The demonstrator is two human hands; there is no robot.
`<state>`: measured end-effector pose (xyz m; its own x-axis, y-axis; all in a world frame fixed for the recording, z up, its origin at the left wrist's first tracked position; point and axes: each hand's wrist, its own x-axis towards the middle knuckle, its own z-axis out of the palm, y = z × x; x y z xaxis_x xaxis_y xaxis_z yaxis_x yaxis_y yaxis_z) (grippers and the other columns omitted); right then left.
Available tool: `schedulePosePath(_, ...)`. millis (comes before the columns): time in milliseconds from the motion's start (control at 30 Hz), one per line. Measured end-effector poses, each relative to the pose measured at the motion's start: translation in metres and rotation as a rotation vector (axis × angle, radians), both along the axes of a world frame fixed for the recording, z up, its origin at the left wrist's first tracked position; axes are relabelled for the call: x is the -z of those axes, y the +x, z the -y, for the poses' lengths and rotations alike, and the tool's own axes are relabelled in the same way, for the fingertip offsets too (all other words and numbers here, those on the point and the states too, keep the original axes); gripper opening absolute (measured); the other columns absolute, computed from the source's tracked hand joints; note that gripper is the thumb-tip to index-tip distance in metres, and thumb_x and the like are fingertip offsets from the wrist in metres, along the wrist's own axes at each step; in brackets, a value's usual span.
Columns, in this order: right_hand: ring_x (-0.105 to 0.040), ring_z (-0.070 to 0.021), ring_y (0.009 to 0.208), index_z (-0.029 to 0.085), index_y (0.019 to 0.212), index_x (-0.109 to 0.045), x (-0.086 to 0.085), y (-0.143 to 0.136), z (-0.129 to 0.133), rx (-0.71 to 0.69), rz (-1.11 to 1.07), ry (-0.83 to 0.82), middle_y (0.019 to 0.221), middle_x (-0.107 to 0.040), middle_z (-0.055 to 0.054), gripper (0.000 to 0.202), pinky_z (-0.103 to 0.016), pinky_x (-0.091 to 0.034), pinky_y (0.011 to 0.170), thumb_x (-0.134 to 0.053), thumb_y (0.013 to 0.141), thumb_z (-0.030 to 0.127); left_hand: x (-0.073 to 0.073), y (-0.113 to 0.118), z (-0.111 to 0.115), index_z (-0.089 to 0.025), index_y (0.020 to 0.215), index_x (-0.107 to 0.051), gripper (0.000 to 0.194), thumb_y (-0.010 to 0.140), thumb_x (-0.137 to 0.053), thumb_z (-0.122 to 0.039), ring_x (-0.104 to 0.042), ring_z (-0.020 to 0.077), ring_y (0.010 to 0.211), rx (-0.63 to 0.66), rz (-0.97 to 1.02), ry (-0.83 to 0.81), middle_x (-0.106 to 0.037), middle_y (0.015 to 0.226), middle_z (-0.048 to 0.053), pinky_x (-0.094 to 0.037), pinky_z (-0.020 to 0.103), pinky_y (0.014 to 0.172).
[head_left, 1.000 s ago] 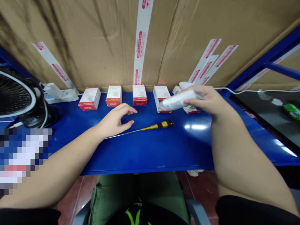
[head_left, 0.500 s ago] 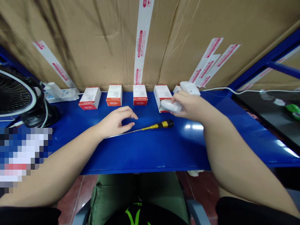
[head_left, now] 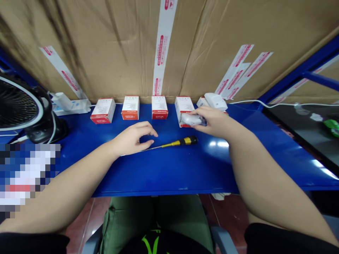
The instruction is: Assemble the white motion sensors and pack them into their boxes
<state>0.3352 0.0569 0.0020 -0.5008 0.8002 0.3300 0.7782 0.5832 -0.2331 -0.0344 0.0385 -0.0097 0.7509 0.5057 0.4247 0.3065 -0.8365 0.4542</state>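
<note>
Now farther toward 8 o'clock than one second ago, down by near end of fourth box (head_left: 184, 104) from left: right hand (head_left: 217, 120) plus white wrapped item (head_left: 190, 119). Left hand (head_left: 132, 138) about unchanged. Clock as seen from seat, 12 straight ahead across blue table (head_left: 164, 173).

Right hand: at 1 o'clock, back up, curled, grasping white wrapped item at its 3 o'clock end between thumb and fingers. Left hand: between 11 and 12, half-open, fingers bent, thumb spread off, holding nothing. Just beside screwdriver (head_left: 182, 141), hiding part of shaft; contact, cannot tell.

White wrapped item: just past 12 o'clock, rounded, in cloudy plastic, greyish near fingers, free end toward 9. Overlapping red-edged near end of fourth box in view; partly inside or only in front, cannot tell.

Screwdriver: flat on table, yellow-and-black handle toward 3, shaft toward 8. Similar red-and-white boxes along back: first box (head_left: 102, 107) at 11, second box (head_left: 130, 104) just before 12, third box (head_left: 159, 104) at 12. White device (head_left: 216, 101) at 1, overlapping fifth box (head_left: 202, 102). Black fan (head_left: 18, 106) at 10.
</note>
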Motion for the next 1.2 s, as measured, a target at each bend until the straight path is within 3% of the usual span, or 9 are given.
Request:
schedulePosePath(167, -0.071, -0.0335, 0.097, 0.025, 0.107, -0.07, 0.003, -0.003, -0.006, -0.006, -0.033, 0.011, 0.108, -0.076, -0.013, 0.023, -0.048, -0.06, 0.086, -0.076, 0.091, 0.04, -0.001, 0.0, 0.0, -0.019, 0.113, -0.074, 0.015, 0.103, -0.064, -0.023, -0.074, 0.0206, 0.098, 0.001, -0.014, -0.011, -0.073, 0.108, 0.008, -0.064, 0.035, 0.091)
schedulePosePath(367, -0.07, -0.0336, 0.101, 0.025, 0.112, -0.07, 0.006, -0.002, -0.007, -0.048, -0.011, 0.048, 0.112, -0.075, -0.014, 0.021, -0.049, -0.059, 0.088, -0.066, 0.097, 0.037, -0.001, 0.001, 0.0, -0.02, 0.112, -0.075, 0.015, 0.102, -0.064, -0.023, -0.074, 0.0207, 0.097, 0.008, -0.014, -0.024, -0.074, 0.107, 0.008, -0.065, 0.036, 0.093)
schedulePosePath(500, -0.069, -0.0351, 0.101, 0.024, 0.109, -0.069, 0.011, -0.006, -0.01, -0.02, 0.02, 0.074, 0.11, -0.073, -0.014, 0.02, -0.053, -0.059, 0.09, -0.071, 0.091, 0.034, -0.001, 0.0, 0.0, -0.02, 0.112, -0.075, 0.015, 0.103, -0.063, -0.023, -0.074, 0.0201, 0.097, 0.02, -0.013, -0.019, -0.073, 0.106, 0.007, -0.065, 0.034, 0.091)
schedulePosePath(633, -0.067, -0.0408, 0.118, 0.026, 0.101, -0.072, 0.023, -0.007, -0.015, 0.002, 0.048, 0.146, 0.127, -0.071, -0.017, 0.017, -0.066, -0.053, 0.107, -0.078, 0.085, 0.029, -0.001, 0.0, 0.0, -0.02, 0.112, -0.075, 0.015, 0.103, -0.064, -0.023, -0.075, 0.0202, 0.096, 0.025, -0.012, -0.024, -0.073, 0.107, 0.008, -0.065, 0.034, 0.088)
schedulePosePath(767, -0.063, -0.0415, 0.136, 0.026, 0.103, -0.072, 0.031, -0.006, -0.02, -0.021, -0.002, 0.155, 0.145, -0.067, -0.017, 0.012, -0.066, -0.052, 0.114, -0.069, 0.091, 0.03, 0.0, -0.001, 0.0, -0.02, 0.114, -0.075, 0.017, 0.102, -0.064, -0.023, -0.074, 0.0202, 0.096, 0.022, -0.02, -0.032, -0.073, 0.107, 0.007, -0.065, 0.033, 0.086)
schedulePosePath(833, -0.066, -0.0407, 0.132, 0.025, 0.106, -0.071, 0.031, -0.009, -0.02, -0.003, -0.006, 0.142, 0.138, -0.071, -0.017, 0.015, -0.063, -0.055, 0.111, -0.064, 0.094, 0.03, 0.001, -0.001, -0.001, -0.02, 0.115, -0.075, 0.018, 0.102, -0.064, -0.024, -0.074, 0.0197, 0.094, 0.03, -0.021, -0.029, -0.073, 0.107, 0.007, -0.064, 0.033, 0.084)
schedulePosePath(1000, -0.071, -0.0383, 0.102, 0.023, 0.103, -0.068, 0.028, -0.021, -0.022, 0.096, 0.054, 0.134, 0.11, -0.074, -0.017, 0.014, -0.056, -0.059, 0.091, -0.059, 0.095, 0.029, 0.002, -0.001, -0.001, -0.02, 0.115, -0.075, 0.017, 0.103, -0.063, -0.024, -0.073, 0.0185, 0.09, 0.047, -0.014, -0.021, -0.073, 0.107, 0.007, -0.064, 0.032, 0.08)
schedulePosePath(1200, -0.069, -0.0376, 0.107, 0.025, 0.105, -0.067, 0.035, -0.026, -0.038, 0.141, -0.007, 0.145, 0.113, -0.074, -0.016, 0.019, -0.056, -0.058, 0.096, -0.061, 0.087, 0.02, 0.002, 0.0, -0.001, -0.02, 0.114, -0.075, 0.017, 0.102, -0.063, -0.023, -0.073, 0.0178, 0.087, 0.054, -0.008, -0.015, -0.072, 0.105, 0.007, -0.063, 0.031, 0.078)
